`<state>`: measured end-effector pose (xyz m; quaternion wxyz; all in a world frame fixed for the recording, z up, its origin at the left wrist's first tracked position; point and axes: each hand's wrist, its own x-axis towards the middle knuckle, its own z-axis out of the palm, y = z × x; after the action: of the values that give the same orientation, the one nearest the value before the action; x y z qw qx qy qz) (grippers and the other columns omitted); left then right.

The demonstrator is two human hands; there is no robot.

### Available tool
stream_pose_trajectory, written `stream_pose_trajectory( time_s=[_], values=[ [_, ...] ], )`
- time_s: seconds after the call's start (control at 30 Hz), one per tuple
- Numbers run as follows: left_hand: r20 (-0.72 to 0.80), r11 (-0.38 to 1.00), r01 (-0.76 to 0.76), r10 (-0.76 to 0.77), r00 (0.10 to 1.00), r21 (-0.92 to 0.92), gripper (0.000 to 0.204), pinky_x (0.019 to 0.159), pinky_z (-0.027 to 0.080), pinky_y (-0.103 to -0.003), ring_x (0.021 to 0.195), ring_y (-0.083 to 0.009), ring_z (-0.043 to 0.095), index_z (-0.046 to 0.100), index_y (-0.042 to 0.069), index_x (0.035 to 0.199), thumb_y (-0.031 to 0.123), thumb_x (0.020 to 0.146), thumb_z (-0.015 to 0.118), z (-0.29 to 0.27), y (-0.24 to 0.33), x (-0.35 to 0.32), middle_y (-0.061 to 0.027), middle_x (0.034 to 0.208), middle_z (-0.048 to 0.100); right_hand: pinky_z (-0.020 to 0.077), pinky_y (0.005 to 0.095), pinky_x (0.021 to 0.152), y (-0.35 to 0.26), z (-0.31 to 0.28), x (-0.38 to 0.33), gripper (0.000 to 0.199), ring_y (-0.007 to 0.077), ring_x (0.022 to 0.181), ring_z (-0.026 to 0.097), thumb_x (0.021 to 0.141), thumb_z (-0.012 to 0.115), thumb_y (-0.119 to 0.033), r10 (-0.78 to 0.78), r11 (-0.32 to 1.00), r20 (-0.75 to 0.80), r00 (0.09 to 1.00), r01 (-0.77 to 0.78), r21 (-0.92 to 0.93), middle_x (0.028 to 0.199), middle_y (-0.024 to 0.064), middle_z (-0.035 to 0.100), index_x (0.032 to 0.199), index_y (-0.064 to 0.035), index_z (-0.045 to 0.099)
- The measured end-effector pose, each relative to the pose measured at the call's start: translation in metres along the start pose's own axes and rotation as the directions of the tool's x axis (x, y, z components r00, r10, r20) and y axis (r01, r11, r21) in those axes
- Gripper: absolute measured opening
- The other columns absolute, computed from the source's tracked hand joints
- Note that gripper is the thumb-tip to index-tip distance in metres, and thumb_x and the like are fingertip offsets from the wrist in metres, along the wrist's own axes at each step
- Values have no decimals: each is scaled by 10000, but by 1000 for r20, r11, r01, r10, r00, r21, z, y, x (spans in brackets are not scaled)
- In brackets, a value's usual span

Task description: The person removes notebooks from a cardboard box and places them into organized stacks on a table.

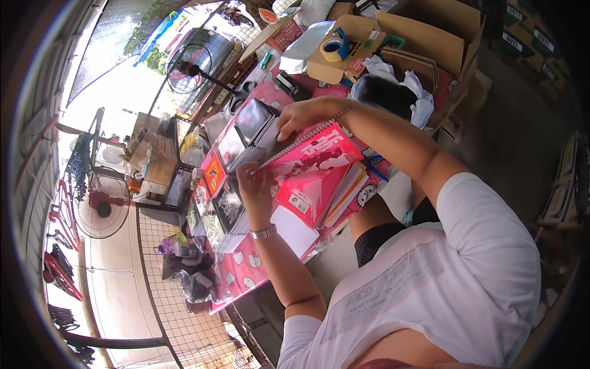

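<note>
A spiral notebook point(322, 154) with a pink-red cover lies tilted over other notebooks on the table. At the near-left end of its coil binding, my left hand point(253, 178) has its fingers closed on the notebook. My right hand point(302, 118) is bent above the binding's upper side, fingers curled; what they grip is hidden. A stretch of loose wire coil point(343, 112) sticks out past the binding, beside my right wrist. Beneath lies a second pink-covered notebook point(298, 206), and beside it a stack of notebooks point(347, 194) with yellow and white edges.
Left of my hands, several stacked notebooks point(215, 175) cover the pink patterned tablecloth point(246, 261). Plastic bags point(193, 283) sit by the table's left corner. At the back stand a small fan point(193, 69), blue tape roll point(335, 46) and open cardboard boxes point(424, 27). Another fan point(103, 206) is farther left.
</note>
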<state>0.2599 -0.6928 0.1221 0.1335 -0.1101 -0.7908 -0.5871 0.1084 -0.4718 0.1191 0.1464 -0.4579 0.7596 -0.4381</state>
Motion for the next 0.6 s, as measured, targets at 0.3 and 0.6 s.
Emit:
stream_pose_trajectory(
  time_s=[0.3,0.6],
  values=[
    [-100,993,99,-92,991,69,102,545,544,-270,763,-155,652,527,-6,974,88,972,565,7,16,1,-70,848,584,481,416,928,213,131,-126,393,339,1095,607,861,608,-321,148,900,-545,825,-340,-272,1194,172,639,1170,-81,656],
    [-222,983,63,-24,975,170,182,517,590,-269,803,-124,639,588,-20,982,161,984,567,18,18,-2,-46,834,581,444,436,983,147,165,-205,494,342,1124,564,837,660,-250,232,654,-673,702,-625,-426,1198,174,598,1247,6,558]
  ],
)
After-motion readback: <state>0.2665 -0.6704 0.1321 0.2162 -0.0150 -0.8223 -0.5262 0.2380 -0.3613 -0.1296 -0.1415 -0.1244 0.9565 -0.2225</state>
